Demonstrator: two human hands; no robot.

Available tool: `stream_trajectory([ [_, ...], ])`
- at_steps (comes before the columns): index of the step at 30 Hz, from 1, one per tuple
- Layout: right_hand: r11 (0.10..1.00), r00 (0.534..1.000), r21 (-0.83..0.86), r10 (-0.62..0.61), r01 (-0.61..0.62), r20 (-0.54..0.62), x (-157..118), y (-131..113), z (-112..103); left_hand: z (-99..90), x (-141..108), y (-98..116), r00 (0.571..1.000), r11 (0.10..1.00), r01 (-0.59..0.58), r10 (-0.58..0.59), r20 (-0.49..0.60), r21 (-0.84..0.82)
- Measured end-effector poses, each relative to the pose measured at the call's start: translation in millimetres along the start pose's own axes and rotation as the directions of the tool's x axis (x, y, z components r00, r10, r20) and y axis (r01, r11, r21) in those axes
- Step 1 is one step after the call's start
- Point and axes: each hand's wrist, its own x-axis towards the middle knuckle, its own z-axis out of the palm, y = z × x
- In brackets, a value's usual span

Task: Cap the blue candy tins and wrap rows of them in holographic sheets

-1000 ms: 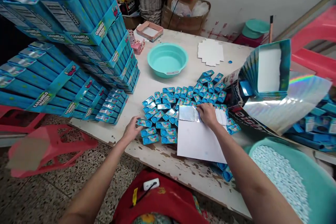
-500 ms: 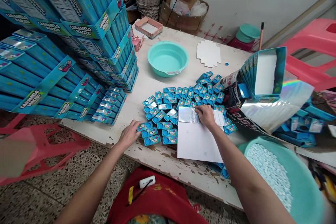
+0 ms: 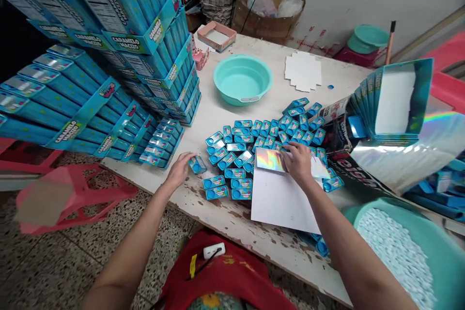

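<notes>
My left hand [image 3: 178, 172] is closed on a small blue candy box [image 3: 197, 164], lifted clear at the left side of the group. Several matching blue boxes [image 3: 234, 173] stand upright and packed together on the table, their printed ends facing up. My right hand [image 3: 298, 161] pinches the upper part of a white card sheet [image 3: 281, 198] with a shiny holographic flap [image 3: 269, 159]. The sheet lies over part of the boxes, and a few blue ends show from under its lower right edge.
Tall stacks of filled blue display trays [image 3: 145, 41] stand on the left. A turquoise basin [image 3: 242, 80] sits at the back, near a white cardboard cutout [image 3: 302, 71]. At the right are a nest of blue trays [image 3: 394, 101] and a large tub of pale candies [image 3: 395, 256].
My left hand has taken one box off the left end of the group and tilted it away. My right hand stays on the sheet, while the whole view has shifted slightly.
</notes>
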Motion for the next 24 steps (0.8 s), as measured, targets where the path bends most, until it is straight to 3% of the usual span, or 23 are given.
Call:
stream_trajectory([
  [3,0.998,0.998,0.029,-0.051,0.052,-0.025,-6.1,-37.2,-12.0,11.8,4.7,11.9,0.977,0.973,0.189,-0.200,-0.076,-0.131],
  [6,0.977,0.978,0.120,-0.189,0.178,0.086,-23.5,-85.9,-15.9,29.6,8.7,32.7,0.896,0.904,0.416,-0.426,-0.125,-0.100],
  [10,0.921,0.911,0.282,-0.338,0.269,0.238,-60.9,-141.0,-4.2,41.4,9.4,47.3,0.842,0.848,0.529,-0.526,-0.119,-0.008],
  [12,0.908,0.872,0.319,-0.372,0.271,0.319,-79.5,-159.4,5.7,39.5,3.6,45.5,0.880,0.880,0.475,-0.474,-0.042,0.010],
  [15,0.921,0.836,0.284,-0.367,0.266,0.408,-97.6,-178.2,22.9,30.2,-9.4,38.9,0.960,0.967,0.252,-0.245,0.132,-0.038],
  [18,0.935,0.824,0.216,-0.351,0.282,0.445,-99.3,-191.5,41.0,18.4,-17.3,33.8,0.955,0.978,0.076,-0.015,0.297,-0.194],
  [20,0.936,0.813,0.187,-0.352,0.299,0.463,-94.4,-197.9,50.6,13.1,-17.5,32.4,0.935,0.947,0.083,0.034,0.354,-0.309],
  [24,0.941,0.814,0.145,-0.337,0.305,0.473,-87.6,-204.2,59.0,16.2,-17.2,34.9,0.938,0.862,0.193,-0.022,0.345,-0.469],
])
